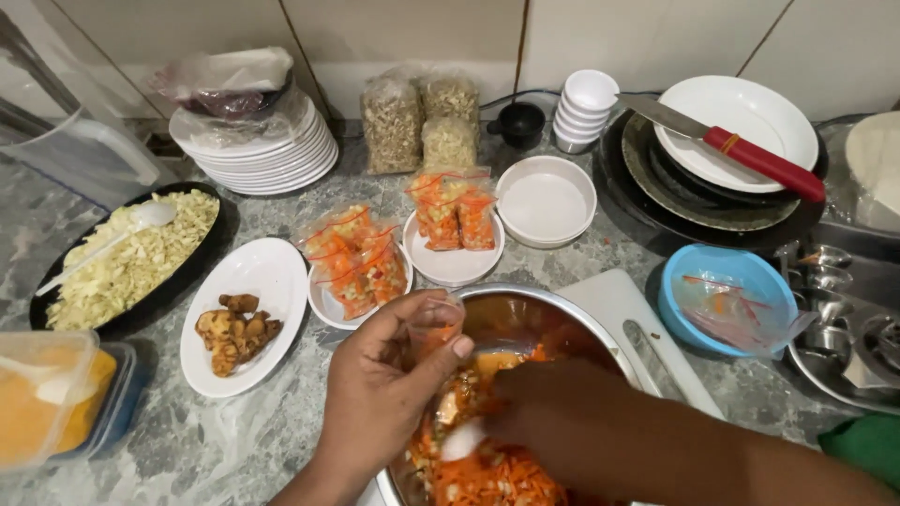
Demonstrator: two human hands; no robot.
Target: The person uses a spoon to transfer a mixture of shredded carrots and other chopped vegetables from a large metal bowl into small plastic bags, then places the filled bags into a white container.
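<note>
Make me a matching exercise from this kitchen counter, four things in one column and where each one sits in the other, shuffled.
Things
1. red-handled knife
2. white spoon
3. small clear bag
4. fried brown pieces

Places
A. on the oval white plate
B. in the left hand over the steel bowl
C. across the white plate at the back right
D. in the black dish of chopped cabbage

Pairs: 1-C, 2-D, 3-B, 4-A
</note>
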